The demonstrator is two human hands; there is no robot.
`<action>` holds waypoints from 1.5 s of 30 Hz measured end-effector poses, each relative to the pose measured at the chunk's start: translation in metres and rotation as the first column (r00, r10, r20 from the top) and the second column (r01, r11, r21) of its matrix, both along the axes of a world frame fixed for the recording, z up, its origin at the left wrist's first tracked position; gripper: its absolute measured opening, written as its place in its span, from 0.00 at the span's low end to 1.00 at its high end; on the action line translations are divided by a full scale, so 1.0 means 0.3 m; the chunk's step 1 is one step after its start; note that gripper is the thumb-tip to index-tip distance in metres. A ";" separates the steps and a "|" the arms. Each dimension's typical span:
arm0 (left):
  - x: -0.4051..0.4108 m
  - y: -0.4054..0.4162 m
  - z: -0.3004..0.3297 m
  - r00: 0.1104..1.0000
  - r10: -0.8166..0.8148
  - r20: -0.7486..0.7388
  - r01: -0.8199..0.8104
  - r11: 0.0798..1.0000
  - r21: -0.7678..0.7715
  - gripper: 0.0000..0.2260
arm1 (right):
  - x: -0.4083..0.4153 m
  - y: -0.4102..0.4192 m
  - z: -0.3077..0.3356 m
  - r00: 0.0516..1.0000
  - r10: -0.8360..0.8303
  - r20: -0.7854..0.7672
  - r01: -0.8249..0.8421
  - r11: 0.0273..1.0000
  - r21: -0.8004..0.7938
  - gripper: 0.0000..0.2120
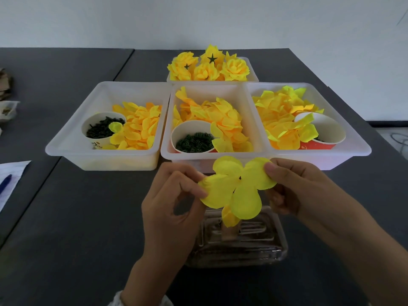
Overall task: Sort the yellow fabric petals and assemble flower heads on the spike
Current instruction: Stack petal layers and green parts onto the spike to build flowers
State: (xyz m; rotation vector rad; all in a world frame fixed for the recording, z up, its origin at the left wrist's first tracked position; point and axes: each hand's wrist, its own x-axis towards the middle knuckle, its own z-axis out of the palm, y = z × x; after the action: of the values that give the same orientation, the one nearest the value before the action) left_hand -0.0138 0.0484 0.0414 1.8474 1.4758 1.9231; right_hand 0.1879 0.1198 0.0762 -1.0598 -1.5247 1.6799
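Much of the clear glass base (pixel 238 241) under your hands is covered by the yellow petal layer (pixel 237 186) and your wrists, so the spike's shaft cannot be traced. Only a small dark tip (pixel 240 178) shows at the layer's centre hole, and whether that is the spike itself is hard to tell. A second, smaller yellow piece (pixel 229 216) hangs below the layer, partly hidden by it.

You hold the layer above the base, close to the near edge of the dark tabletop (pixel 72 217). Its flat face is tilted up toward you, its lobes spreading outward from the centre, with no clear long axis.

Your left hand (pixel 174 206) pinches the left lobe, and your right hand (pixel 293 186) pinches the right lobe, thumb on top.

Behind stand three white bins: the left bin (pixel 72 138) with petals and a cup of dark pieces (pixel 102 128), the middle bin (pixel 207 89) with petals and a cup of green rings (pixel 194 140), and the right bin (pixel 344 133) with petals half burying a red cup (pixel 324 138). Finished flower heads (pixel 209 67) fill a farther bin, whose walls are mostly hidden.
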 end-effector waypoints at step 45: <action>-0.041 -0.054 -0.067 0.991 0.055 0.122 -0.023 0.968 -0.250 0.11 | -0.289 0.612 0.021 0.339 -0.360 0.869 -0.668 0.558 0.492 0.07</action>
State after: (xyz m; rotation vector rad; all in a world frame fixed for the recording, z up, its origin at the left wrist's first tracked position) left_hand -0.0261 0.0322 0.0212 1.5696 1.6361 1.7423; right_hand 0.1012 0.3033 0.0825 -1.3318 -2.8484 -0.0687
